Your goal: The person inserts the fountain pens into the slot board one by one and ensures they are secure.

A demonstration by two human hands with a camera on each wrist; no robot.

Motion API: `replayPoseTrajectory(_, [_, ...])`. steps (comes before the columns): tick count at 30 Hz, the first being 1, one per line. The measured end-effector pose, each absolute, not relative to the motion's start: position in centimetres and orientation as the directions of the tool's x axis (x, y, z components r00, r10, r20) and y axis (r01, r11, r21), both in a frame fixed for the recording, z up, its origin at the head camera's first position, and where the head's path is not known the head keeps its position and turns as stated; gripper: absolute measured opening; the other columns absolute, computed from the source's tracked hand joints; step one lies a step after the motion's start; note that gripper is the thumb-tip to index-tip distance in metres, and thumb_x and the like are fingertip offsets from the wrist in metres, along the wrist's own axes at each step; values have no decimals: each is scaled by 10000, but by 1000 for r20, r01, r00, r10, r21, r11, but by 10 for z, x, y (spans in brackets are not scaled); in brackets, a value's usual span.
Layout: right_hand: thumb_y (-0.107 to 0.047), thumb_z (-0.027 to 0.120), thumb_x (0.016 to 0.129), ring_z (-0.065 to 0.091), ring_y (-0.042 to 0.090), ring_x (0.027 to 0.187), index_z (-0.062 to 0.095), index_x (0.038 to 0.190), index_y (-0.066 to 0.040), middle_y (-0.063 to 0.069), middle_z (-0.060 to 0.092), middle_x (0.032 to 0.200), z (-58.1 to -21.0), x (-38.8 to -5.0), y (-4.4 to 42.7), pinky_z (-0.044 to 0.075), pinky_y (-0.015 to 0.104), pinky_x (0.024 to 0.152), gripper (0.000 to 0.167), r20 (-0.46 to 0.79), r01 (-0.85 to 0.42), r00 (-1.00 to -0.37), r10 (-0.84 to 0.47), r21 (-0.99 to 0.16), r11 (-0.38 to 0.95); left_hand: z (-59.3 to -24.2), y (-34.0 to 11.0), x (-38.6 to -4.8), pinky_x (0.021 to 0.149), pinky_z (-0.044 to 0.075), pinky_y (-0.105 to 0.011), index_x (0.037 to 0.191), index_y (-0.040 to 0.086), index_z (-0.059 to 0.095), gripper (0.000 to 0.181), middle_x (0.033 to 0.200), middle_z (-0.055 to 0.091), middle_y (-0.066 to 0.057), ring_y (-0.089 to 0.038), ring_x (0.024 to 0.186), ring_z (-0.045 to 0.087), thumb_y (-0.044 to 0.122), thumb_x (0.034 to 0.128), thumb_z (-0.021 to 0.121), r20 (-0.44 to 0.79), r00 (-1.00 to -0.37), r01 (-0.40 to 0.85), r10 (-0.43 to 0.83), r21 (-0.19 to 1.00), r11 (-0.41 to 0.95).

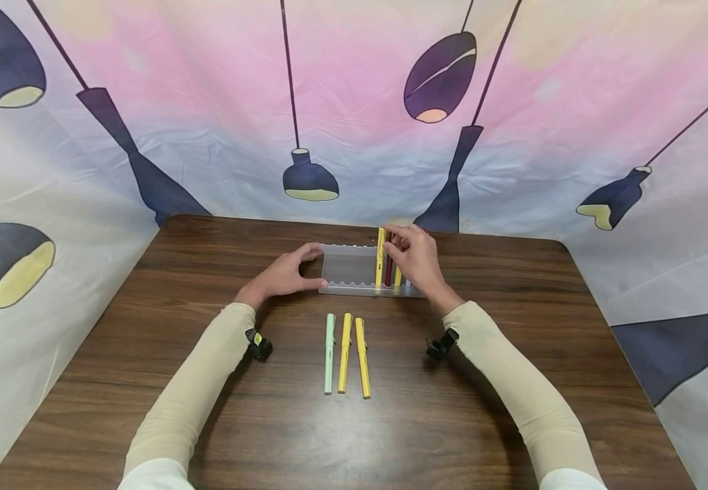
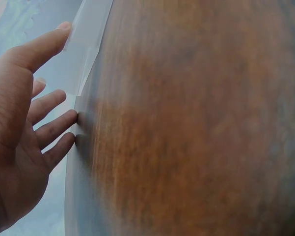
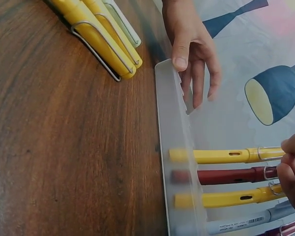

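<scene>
A translucent ridged pen rack (image 1: 354, 290) lies near the table's back edge. My left hand (image 1: 286, 273) is at its left end, thumb touching the front corner, the other fingers loosely extended; the left wrist view shows this hand (image 2: 24, 113) with its palm free. With fingertips and thumb, my right hand (image 1: 416, 258) pinches the upper end of a yellow pen (image 1: 380, 262), which lies across the rack. Beside that pen are a dark red pen (image 3: 226, 176), another yellow pen (image 3: 226, 198), a grey pen (image 3: 245, 222) and a second dark red one, partly out of frame.
In front of the rack, a mint green pen (image 1: 329, 354) and two yellow pens, one in the middle (image 1: 344, 354) and one on the right (image 1: 363, 357), lie side by side on the brown wooden table (image 1: 207, 408). A patterned cloth hangs behind the table.
</scene>
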State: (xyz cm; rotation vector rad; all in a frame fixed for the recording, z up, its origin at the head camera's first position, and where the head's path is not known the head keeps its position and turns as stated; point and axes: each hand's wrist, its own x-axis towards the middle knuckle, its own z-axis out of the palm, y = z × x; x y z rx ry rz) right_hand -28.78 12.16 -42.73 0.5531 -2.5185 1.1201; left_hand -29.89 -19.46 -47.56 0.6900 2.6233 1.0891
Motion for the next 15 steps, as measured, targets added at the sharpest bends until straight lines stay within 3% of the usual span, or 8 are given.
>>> replayPoseTrajectory(15, [-245,729,965,711,199,798,735,1248,-116,35,717,938,-429,-268,132,590,390,698,311,380,-428,-902,-205,-722,543,-473,-193,-298,1197,307,-546,1589,108,312,966,1597,422,-124,-297,1476,403,539,866,785,-23,-865,336,502,717,611])
